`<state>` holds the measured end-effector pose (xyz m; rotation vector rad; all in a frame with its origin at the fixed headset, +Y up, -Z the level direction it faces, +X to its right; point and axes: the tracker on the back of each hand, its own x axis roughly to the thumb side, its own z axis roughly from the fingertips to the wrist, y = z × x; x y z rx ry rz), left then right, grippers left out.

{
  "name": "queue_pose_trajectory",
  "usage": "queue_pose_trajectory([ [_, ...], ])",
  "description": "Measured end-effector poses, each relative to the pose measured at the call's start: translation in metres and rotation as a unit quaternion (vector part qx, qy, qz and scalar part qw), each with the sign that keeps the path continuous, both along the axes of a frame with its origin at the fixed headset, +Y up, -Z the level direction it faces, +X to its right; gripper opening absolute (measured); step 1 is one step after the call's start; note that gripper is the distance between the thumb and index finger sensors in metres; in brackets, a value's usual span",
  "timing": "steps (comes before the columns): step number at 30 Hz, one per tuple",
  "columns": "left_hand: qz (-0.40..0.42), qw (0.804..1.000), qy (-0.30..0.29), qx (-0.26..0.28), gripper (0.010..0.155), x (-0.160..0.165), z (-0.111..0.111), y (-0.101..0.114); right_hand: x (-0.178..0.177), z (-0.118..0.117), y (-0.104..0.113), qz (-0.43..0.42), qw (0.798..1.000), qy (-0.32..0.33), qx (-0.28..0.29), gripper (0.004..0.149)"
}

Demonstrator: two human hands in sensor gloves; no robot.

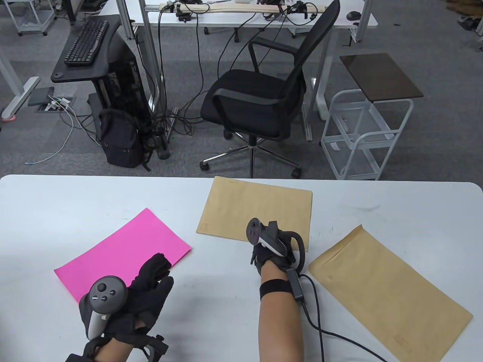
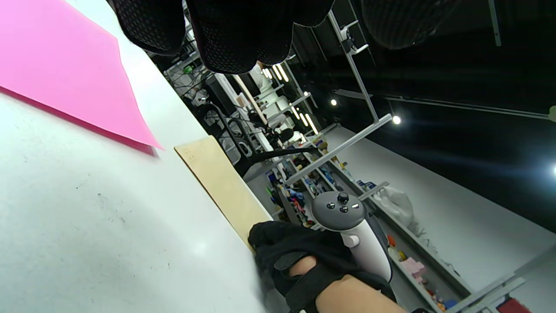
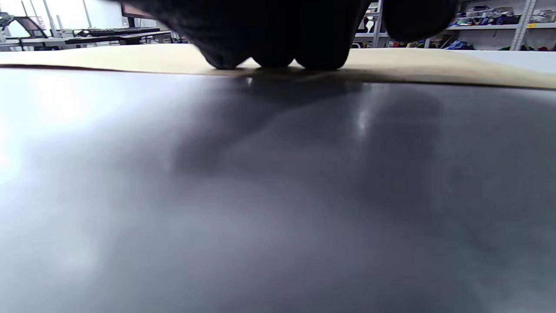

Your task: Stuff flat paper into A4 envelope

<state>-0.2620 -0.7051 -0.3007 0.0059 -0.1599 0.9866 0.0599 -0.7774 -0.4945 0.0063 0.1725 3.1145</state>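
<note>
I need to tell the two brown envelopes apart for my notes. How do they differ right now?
The middle envelope lies nearly square to the table's far edge; the right envelope lies turned diagonally. The right hand has its fingertips at the middle envelope's near edge; no hand touches the right envelope. Both are flat, kraft brown and of similar size.

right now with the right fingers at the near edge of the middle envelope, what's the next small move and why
Probably pinch and lift that near edge of the middle envelope. The right hand has fingertips touching it, and it lies flat. The left hand hovers by the pink paper, not gripping it.
</note>
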Motion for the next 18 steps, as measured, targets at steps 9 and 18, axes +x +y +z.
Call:
queue_pose_trajectory([
  [9, -0.013, 1.000, -0.009, 0.001, 0.076, 0.003, -0.001, 0.000, 0.063, 0.039, 0.054, -0.058, 0.996, -0.049, 0.040, 0.049],
  [18, -0.018, 1.000, -0.020, -0.005, 0.076, 0.007, 0.000, -0.002, 0.143, 0.090, 0.036, -0.064, 0.984, -0.164, 0.009, 0.056],
])
